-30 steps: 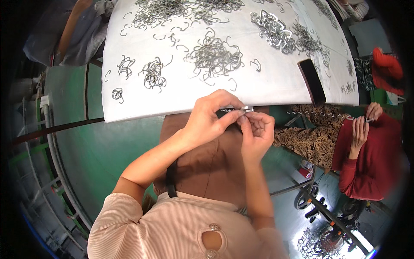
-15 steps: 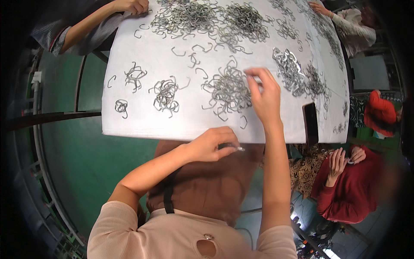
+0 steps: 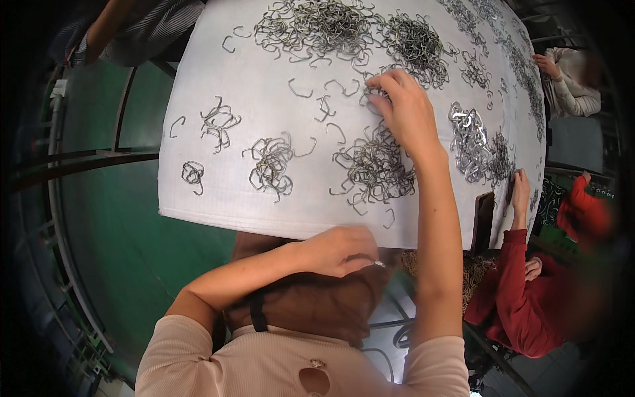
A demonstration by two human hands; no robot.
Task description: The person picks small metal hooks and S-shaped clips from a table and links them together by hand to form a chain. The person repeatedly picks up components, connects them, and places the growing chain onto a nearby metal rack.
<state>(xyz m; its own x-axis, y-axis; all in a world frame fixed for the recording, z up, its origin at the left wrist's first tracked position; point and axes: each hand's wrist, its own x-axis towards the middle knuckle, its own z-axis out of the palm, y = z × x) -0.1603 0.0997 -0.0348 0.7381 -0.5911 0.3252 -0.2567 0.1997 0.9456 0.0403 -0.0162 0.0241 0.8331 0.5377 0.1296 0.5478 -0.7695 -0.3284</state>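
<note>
My left hand is closed at the table's near edge, above my lap. A small metal piece with a shiny pale tip sticks out between its fingers; the rest is hidden. Stretched over the table, my right hand has its thumb and fingers apart and curved above a few bent wire hooks. Whether it touches them I cannot tell. A loose pile of grey bent hooks lies under my right wrist, and a smaller pile of hooks is to its left.
Larger heaps of hooks cover the far side of the white table. Shinier metal pieces lie to the right, near a dark upright phone-like object at the edge. Co-workers sit around; a red-sleeved hand rests at the table's right.
My right hand has moved from beside the near pile to hooks farther away. My left hand still grips the metal piece. The red-sleeved person's hand has reached to the table. The view has shifted.
</note>
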